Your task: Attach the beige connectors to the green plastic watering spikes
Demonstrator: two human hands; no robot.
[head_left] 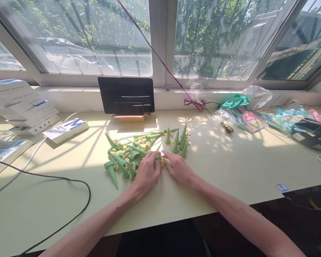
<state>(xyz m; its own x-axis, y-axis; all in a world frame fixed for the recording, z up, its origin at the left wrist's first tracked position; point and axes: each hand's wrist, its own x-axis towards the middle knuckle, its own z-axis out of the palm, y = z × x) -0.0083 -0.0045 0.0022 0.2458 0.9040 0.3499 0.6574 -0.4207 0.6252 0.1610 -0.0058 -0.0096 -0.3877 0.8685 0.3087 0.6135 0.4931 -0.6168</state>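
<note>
1. The fingers of your left hand (147,169) are bent and pinch one green spike (158,157) between the two hands
2. The fingers of your right hand (180,169) are a little bent, right beside the small yellow piece (163,161) by that spike, and I cannot tell if they pinch it
3. A messy pile (135,154) of green spikes lies on the tabletop (230,167), to the left of your left fingers and just past them
4. A little group (176,143) of green spikes stands tips up, just past your right fingers
5. Far past your left fingers, a black tablet (125,87) leans up with a phone (128,108) in front
6. A white box (66,131) with a big blue M lies well to the left of your left fingers
7. A screwdriver (227,127) lies well to the right of your right fingers and past them
</note>
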